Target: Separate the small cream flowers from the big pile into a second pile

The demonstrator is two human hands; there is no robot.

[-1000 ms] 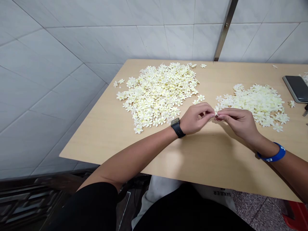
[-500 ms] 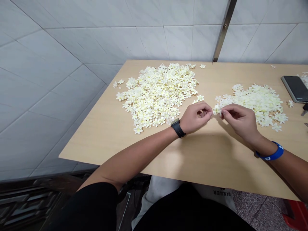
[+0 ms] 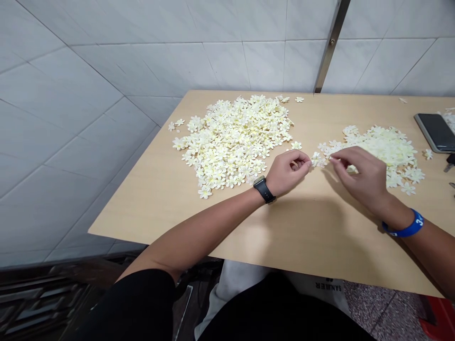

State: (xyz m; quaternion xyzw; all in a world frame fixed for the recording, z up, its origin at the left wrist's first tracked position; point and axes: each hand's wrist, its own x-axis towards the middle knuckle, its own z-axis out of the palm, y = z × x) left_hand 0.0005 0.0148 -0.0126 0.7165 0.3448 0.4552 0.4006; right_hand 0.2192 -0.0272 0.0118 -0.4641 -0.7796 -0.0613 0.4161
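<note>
- Above the bare front of the wooden table (image 3: 302, 241), a small white flower (image 3: 315, 159) is pinched by the fingertips of the left hand (image 3: 287, 171).
- Just right of that flower, the thumb and forefinger of the right hand (image 3: 366, 177) are drawn close together; whether anything is gripped by them cannot be told.
- Part of the smaller flower pile (image 3: 387, 144) is hidden by the right hand.
- The left part of the table is taken up by the larger flower heap (image 3: 238, 135), near which a black watch (image 3: 263, 189) is worn.
- A blue wristband (image 3: 407, 227) is worn on the other wrist.
- Toward the right edge, a phone (image 3: 439, 132) is laid flat near dark keys (image 3: 450, 160).
- The back is bounded by a tiled wall (image 3: 227, 61), crossed by a metal strip (image 3: 330, 49).
</note>
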